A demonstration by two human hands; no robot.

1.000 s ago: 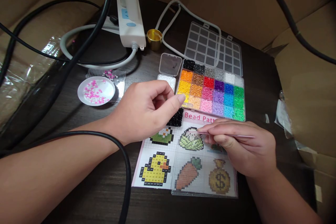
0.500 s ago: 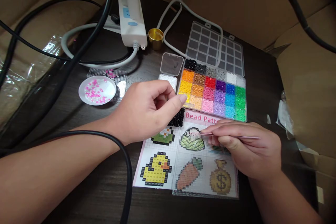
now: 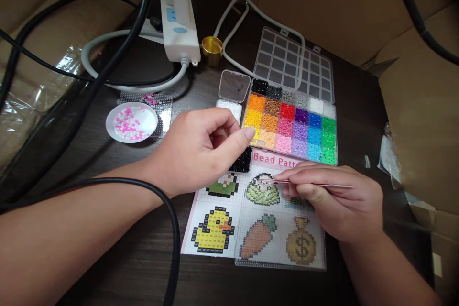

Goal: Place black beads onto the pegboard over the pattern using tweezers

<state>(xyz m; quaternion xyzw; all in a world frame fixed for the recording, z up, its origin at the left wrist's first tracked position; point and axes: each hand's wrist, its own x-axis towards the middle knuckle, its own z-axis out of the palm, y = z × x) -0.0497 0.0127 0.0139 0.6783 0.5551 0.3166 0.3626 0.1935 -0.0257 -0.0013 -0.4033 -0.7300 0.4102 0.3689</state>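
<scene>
The right hand (image 3: 339,198) pinches tweezers (image 3: 333,185) over the green-bottomed bead design (image 3: 263,196) on the clear pegboard (image 3: 279,254); the left hand (image 3: 204,148) curls near black beads (image 3: 244,160) (holding anything? I cannot tell). A tweezer slip could scatter that design.

cannot see the whole heap of black beads (image 3: 244,159), partly covered by the left hand (image 3: 206,148), nor the end of the title on the pattern sheet (image 3: 201,210), hidden by the right hand (image 3: 337,198). cannot tell clearly the tip of the thin tool (image 3: 328,185), too fine for this view, nor follow the black cable (image 3: 174,239) past the bottom edge.
</scene>
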